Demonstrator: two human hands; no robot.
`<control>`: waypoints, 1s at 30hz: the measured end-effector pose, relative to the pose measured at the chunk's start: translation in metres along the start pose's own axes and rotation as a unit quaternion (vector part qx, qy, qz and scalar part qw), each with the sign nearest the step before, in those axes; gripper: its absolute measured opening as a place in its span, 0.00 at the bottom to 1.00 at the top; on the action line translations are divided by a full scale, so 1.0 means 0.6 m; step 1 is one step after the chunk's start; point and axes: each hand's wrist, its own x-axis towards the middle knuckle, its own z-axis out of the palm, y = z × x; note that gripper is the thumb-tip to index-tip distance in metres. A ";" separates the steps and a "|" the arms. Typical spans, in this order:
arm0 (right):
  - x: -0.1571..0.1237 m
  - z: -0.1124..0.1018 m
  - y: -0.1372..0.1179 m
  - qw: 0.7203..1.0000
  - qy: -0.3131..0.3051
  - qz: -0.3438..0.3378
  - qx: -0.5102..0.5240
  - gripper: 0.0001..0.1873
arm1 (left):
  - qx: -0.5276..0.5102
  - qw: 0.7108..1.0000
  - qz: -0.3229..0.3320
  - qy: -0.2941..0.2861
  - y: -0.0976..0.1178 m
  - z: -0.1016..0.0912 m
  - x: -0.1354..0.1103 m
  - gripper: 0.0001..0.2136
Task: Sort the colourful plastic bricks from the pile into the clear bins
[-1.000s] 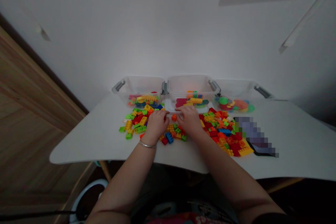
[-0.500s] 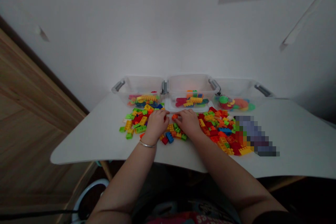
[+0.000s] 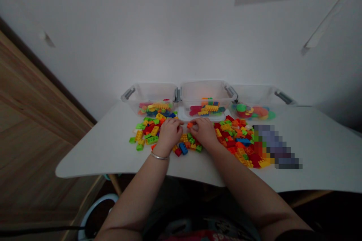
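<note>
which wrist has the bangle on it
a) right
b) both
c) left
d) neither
c, the thin silver-coloured bangle sits on the wrist behind the left hand, while the wrist behind the right hand is bare.

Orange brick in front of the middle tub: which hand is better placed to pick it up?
Probably the right: the right hand has its fingers against the orange brick, while the left hand stops short of it, its fingertips a little farther away.
</note>
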 end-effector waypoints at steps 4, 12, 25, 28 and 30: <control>0.005 -0.028 -0.008 0.994 0.082 -0.018 0.067 0.10 | 0.009 1.000 -0.007 0.010 0.000 0.001 -0.001 0.11; 0.042 -0.121 -0.008 0.955 0.283 0.008 0.092 0.11 | 0.008 1.000 0.003 0.002 -0.002 0.001 0.001 0.11; 0.150 -0.131 0.054 0.972 0.203 0.078 0.086 0.15 | -0.008 1.000 -0.002 -0.009 -0.002 0.003 -0.003 0.10; 0.148 -0.129 0.052 0.982 0.153 0.107 0.037 0.14 | -0.004 1.000 0.000 -0.014 -0.003 0.005 -0.003 0.10; 0.152 -0.130 0.051 0.982 0.121 0.143 0.024 0.13 | -0.001 1.000 0.004 -0.015 -0.003 0.006 -0.002 0.11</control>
